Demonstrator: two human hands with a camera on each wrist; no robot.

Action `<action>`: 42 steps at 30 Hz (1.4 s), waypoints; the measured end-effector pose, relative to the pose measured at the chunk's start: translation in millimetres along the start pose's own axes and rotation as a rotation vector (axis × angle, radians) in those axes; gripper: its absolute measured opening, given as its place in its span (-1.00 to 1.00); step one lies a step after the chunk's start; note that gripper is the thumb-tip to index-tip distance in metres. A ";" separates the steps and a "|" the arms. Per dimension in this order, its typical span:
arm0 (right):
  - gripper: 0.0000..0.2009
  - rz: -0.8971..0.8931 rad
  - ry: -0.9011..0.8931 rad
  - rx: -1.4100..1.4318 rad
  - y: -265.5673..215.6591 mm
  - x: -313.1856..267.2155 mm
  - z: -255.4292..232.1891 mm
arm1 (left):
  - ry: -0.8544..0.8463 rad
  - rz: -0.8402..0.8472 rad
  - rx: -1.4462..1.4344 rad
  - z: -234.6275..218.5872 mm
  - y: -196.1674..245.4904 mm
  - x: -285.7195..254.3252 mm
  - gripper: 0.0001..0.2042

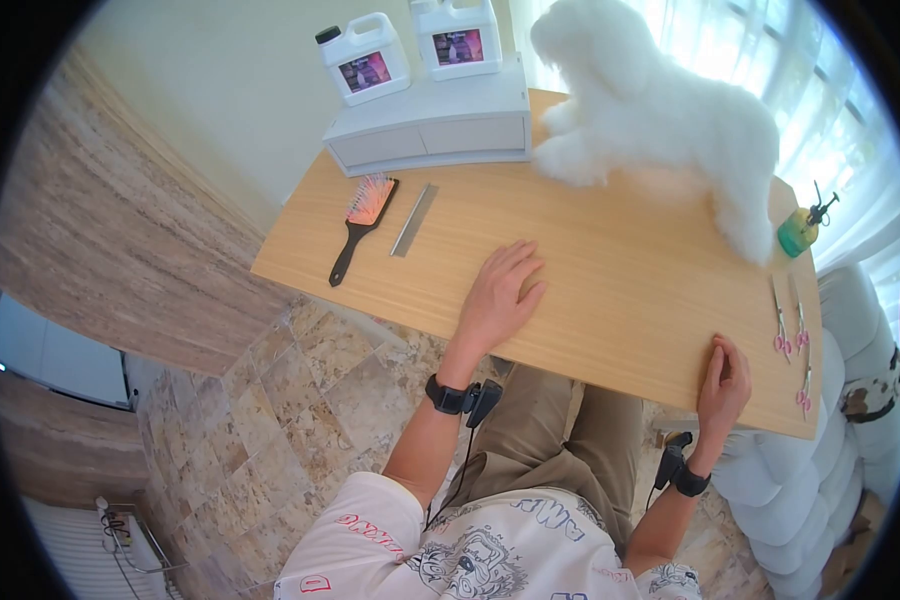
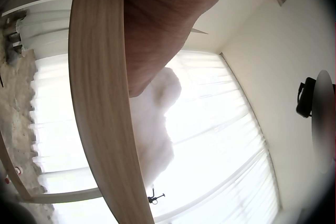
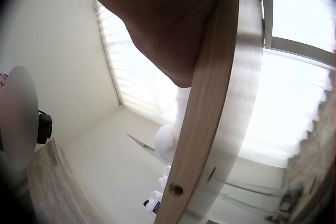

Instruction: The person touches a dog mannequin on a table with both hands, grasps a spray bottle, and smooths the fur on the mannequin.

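Note:
My left hand [image 1: 500, 293] rests palm down on the wooden table [image 1: 610, 290] near its front edge, fingers extended and nothing in its grasp. At the table's right front edge, my right hand [image 1: 725, 383] lies on its side with loosely bent fingers, also holding nothing. Beyond the hands a fluffy white dog shape [image 1: 660, 120] takes up the back right of the tabletop. A black paddle brush [image 1: 363, 222] with an orange pad and a metal comb [image 1: 413, 222] lie left of my left hand. Several pink-handled scissors [image 1: 781, 335] lie right of my right hand.
A low white drawer unit [image 1: 430, 135] at the back left carries two white jugs, one a black-capped jug [image 1: 365, 60]. A green-yellow spray bottle [image 1: 798, 232] stands at the right edge. A pale padded sofa [image 1: 780, 490] is close beside the table's right end.

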State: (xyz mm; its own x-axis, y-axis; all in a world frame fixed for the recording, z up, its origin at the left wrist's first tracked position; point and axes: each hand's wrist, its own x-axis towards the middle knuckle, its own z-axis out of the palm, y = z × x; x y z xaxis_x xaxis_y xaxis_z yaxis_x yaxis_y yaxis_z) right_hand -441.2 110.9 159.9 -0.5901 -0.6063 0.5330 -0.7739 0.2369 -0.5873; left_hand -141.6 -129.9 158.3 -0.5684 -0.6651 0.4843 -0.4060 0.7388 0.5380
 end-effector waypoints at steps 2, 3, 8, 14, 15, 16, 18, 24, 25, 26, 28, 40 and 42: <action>-0.85 0.002 -0.004 0.000 1.2 -0.1 0.0 | -0.001 0.001 -0.002 -0.1 0.2 0.0 -0.67; -0.85 0.003 -0.004 -0.001 0.6 0.1 -0.3 | 0.000 0.001 -0.001 -0.2 0.4 0.2 -0.67; -0.85 0.008 -0.010 0.003 -0.1 0.0 -0.5 | 0.010 0.007 0.012 0.6 -0.9 0.2 -0.69; -0.85 0.013 -0.007 -0.001 -2.3 -0.1 -0.7 | 0.014 -0.001 0.008 1.0 -1.0 -0.5 -0.69; -0.85 0.013 -0.007 -0.001 -2.2 -0.1 -0.4 | 0.012 0.001 0.010 1.0 -1.5 -0.4 -0.69; -0.86 0.013 -0.006 0.002 -1.9 0.0 -0.2 | 0.011 0.003 0.011 1.0 -2.0 -0.4 -0.69; -0.86 0.014 -0.006 0.004 -1.4 -1.0 0.2 | 0.007 -0.001 0.017 1.3 -2.2 -1.7 -0.68; -0.86 0.025 0.004 -0.019 -2.5 -0.2 -0.5 | 0.001 -0.058 -0.027 -1.0 4.4 -0.7 -0.67; -0.86 0.021 0.003 -0.003 -2.8 -0.1 -0.2 | 0.006 -0.050 -0.022 -0.5 2.8 -1.8 -0.67; -0.86 0.018 0.003 0.015 -3.2 -0.6 0.3 | 0.004 -0.054 -0.023 0.0 1.2 -2.1 -0.67; -0.84 0.010 -0.005 0.000 -1.3 -0.7 0.4 | 0.002 -0.010 -0.007 0.1 -1.5 -0.7 -0.67; -0.86 0.029 0.005 0.010 -3.4 -0.4 1.0 | 0.011 -0.027 -0.013 0.0 -0.5 -1.2 -0.67; -0.85 0.018 0.007 0.000 -2.8 -0.3 1.0 | 0.007 -0.026 -0.015 0.6 -1.4 -1.4 -0.67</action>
State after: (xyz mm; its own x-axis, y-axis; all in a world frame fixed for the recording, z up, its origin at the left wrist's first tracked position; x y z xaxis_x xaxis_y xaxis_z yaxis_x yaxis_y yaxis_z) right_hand -438.7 109.7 160.7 -0.6059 -0.5964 0.5265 -0.7629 0.2479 -0.5971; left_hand -140.6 -129.9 156.5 -0.5526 -0.6846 0.4754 -0.4096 0.7198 0.5604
